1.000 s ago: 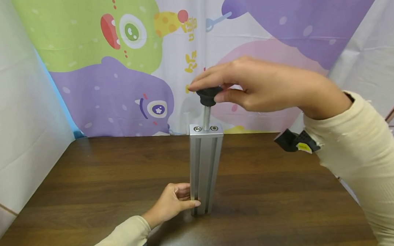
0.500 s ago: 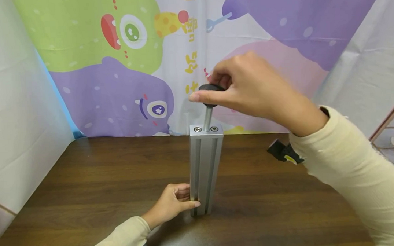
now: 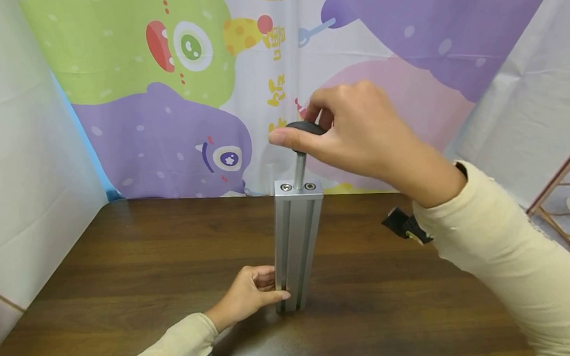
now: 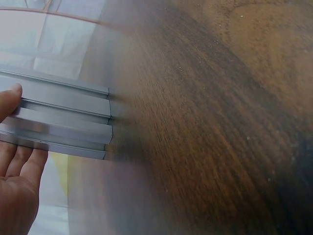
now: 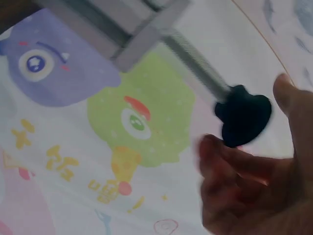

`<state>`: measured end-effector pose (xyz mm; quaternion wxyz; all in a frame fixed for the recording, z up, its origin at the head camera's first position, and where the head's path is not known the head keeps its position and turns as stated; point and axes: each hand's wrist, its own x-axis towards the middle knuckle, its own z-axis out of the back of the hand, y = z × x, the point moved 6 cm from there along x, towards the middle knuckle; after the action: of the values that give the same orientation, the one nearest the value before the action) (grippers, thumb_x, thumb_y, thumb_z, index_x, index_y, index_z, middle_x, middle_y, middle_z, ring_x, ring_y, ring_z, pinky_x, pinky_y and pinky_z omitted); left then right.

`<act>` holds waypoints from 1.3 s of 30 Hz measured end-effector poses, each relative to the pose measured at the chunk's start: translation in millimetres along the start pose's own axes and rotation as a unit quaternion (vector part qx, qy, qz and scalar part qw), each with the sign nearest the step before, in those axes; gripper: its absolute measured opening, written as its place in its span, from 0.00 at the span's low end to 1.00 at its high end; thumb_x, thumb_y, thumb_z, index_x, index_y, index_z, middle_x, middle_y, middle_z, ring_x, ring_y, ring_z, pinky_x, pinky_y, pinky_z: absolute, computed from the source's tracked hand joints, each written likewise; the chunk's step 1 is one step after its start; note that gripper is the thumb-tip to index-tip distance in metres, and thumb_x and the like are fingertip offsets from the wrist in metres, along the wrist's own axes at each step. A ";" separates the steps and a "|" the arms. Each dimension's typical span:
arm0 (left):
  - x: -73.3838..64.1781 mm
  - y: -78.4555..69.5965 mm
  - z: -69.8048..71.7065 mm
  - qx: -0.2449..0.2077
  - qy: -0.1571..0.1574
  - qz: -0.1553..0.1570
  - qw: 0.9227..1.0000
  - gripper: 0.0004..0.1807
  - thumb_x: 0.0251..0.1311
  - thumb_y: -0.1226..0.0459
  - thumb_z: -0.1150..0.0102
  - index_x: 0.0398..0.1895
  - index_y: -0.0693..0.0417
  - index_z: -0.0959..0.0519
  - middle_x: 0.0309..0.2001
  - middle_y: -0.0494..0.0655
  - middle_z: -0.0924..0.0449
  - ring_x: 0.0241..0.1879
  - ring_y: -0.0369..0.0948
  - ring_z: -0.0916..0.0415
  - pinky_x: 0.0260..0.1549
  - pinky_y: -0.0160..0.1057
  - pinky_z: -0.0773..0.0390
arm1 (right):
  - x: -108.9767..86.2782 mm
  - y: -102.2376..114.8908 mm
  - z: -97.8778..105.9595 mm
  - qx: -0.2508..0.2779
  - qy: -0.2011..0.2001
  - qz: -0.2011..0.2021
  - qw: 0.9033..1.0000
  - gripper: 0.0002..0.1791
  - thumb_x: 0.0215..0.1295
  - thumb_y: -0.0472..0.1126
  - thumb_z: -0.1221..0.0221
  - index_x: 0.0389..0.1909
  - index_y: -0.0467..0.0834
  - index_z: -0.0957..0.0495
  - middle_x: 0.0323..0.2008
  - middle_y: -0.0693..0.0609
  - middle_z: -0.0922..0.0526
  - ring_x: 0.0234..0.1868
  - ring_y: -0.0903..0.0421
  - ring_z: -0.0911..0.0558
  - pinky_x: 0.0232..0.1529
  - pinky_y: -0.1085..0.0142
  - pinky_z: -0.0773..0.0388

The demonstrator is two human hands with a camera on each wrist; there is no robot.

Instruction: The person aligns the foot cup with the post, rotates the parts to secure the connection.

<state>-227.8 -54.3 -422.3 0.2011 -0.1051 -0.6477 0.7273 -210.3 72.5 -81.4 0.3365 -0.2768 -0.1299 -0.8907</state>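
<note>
A grey slotted aluminium profile (image 3: 299,241) stands upright on the table, with an end plate and two screws on top. From the plate rises a threaded rod (image 3: 300,171) topped by the black, flared pad of a levelling foot (image 3: 305,126). My left hand (image 3: 244,296) grips the profile near its lower end, thumb on the front face and fingers at the far side. At the top, my right hand (image 3: 364,127) has its thumb along the near edge of the pad and curled fingers behind it. The right wrist view shows the pad (image 5: 247,115) between thumb and fingers.
The dark wooden table (image 3: 150,258) spreads around the profile. A printed cartoon curtain (image 3: 169,140) hangs behind, with a white cloth (image 3: 21,157) at the left. A black device (image 3: 404,226) sits under the right sleeve.
My right hand went from lying over the pad with extended fingers to curling around it, with the thumb moved leftward across the front. The left hand and profile stay put.
</note>
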 end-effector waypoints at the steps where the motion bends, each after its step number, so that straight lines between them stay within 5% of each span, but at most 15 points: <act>1: 0.2 -0.1 -0.1 0.000 0.000 0.000 1.000 0.25 0.44 0.65 0.33 0.46 0.69 0.26 0.41 0.58 0.21 0.45 0.46 0.24 0.45 0.34 0.25 | -0.1 -0.6 -0.1 0.011 0.022 0.015 1.000 0.26 0.50 0.64 0.43 0.33 0.44 0.20 0.24 0.57 0.21 0.24 0.63 0.26 0.28 0.71 0.30; 4: 0.5 -0.2 -0.3 -0.001 0.001 -0.001 1.000 0.25 0.44 0.65 0.32 0.46 0.69 0.26 0.42 0.58 0.21 0.45 0.46 0.24 0.45 0.35 0.25 | -1.1 -0.3 0.0 0.048 0.085 0.095 0.991 0.26 0.55 0.58 0.43 0.50 0.46 0.25 0.38 0.58 0.19 0.32 0.66 0.24 0.35 0.73 0.28; 8: 0.9 -1.7 -0.9 -0.002 0.002 -0.006 1.000 0.26 0.44 0.65 0.33 0.46 0.70 0.27 0.42 0.59 0.21 0.45 0.47 0.24 0.45 0.35 0.25 | -4.8 1.2 2.3 0.094 0.159 0.211 0.960 0.23 0.61 0.44 0.45 0.58 0.47 0.32 0.53 0.59 0.26 0.47 0.66 0.26 0.47 0.70 0.28; 11: 1.0 -2.8 -1.8 -0.006 0.005 -0.009 1.000 0.26 0.45 0.65 0.33 0.47 0.71 0.28 0.43 0.59 0.22 0.46 0.48 0.25 0.45 0.36 0.25 | -6.3 1.2 5.3 0.111 0.195 0.248 0.943 0.23 0.61 0.32 0.47 0.58 0.47 0.33 0.55 0.60 0.29 0.51 0.66 0.28 0.50 0.70 0.30; 13: 0.7 -3.4 -2.3 -0.008 0.005 -0.010 1.000 0.26 0.45 0.66 0.34 0.47 0.72 0.28 0.43 0.60 0.22 0.46 0.48 0.25 0.45 0.36 0.25 | -5.9 2.3 7.5 0.107 0.199 0.258 0.939 0.25 0.59 0.28 0.48 0.58 0.46 0.32 0.55 0.59 0.29 0.50 0.66 0.28 0.50 0.70 0.30; 16: 0.2 -6.0 -2.6 -0.008 0.004 -0.007 1.000 0.26 0.45 0.68 0.34 0.47 0.73 0.29 0.43 0.62 0.23 0.46 0.50 0.26 0.45 0.37 0.25 | -4.2 4.4 8.5 0.098 0.190 0.244 0.946 0.21 0.60 0.32 0.46 0.55 0.45 0.29 0.51 0.57 0.25 0.47 0.66 0.26 0.47 0.72 0.28; 18: -0.7 -10.5 -2.8 -0.004 0.003 -0.005 1.000 0.25 0.45 0.69 0.34 0.47 0.74 0.29 0.43 0.63 0.23 0.46 0.51 0.26 0.45 0.37 0.25 | -2.0 5.0 7.9 0.066 0.162 0.208 0.962 0.17 0.60 0.42 0.44 0.51 0.45 0.25 0.43 0.58 0.22 0.39 0.67 0.24 0.40 0.73 0.27; 22: -2.2 -18.4 -3.2 -0.001 0.002 -0.004 1.000 0.24 0.45 0.70 0.35 0.46 0.75 0.29 0.42 0.64 0.23 0.45 0.52 0.25 0.45 0.38 0.25 | 1.1 5.5 6.4 -0.022 0.042 0.100 0.994 0.23 0.52 0.62 0.43 0.24 0.45 0.21 0.19 0.58 0.25 0.20 0.63 0.32 0.22 0.72 0.34; 27: -0.1 -9.4 -1.9 0.001 0.001 -0.008 1.000 0.24 0.45 0.69 0.34 0.46 0.74 0.28 0.42 0.62 0.22 0.45 0.50 0.25 0.44 0.37 0.24 | -3.3 8.6 3.5 -0.062 -0.085 0.016 0.994 0.31 0.46 0.69 0.44 0.10 0.44 0.35 0.09 0.54 0.34 0.13 0.58 0.38 0.15 0.68 0.42; 34: 2.1 -0.8 -1.3 0.000 0.001 -0.011 1.000 0.24 0.45 0.68 0.34 0.46 0.72 0.27 0.41 0.60 0.21 0.44 0.47 0.24 0.44 0.36 0.24 | -4.7 8.0 3.0 -0.057 -0.069 -0.010 0.996 0.31 0.47 0.69 0.45 0.12 0.44 0.33 0.11 0.54 0.32 0.15 0.57 0.36 0.18 0.67 0.39; 39: 1.9 -1.1 -0.9 0.002 -0.001 -0.010 1.000 0.24 0.45 0.69 0.34 0.46 0.73 0.27 0.41 0.61 0.21 0.44 0.48 0.24 0.44 0.37 0.24 | -4.9 5.3 4.1 -0.041 0.031 0.023 0.998 0.27 0.55 0.64 0.48 0.33 0.42 0.23 0.24 0.54 0.22 0.25 0.59 0.26 0.30 0.66 0.29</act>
<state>-229.0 -52.5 -421.1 0.2074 -0.0977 -0.6476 0.7266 -202.0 72.9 -80.7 0.3493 -0.2659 -0.0760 -0.8952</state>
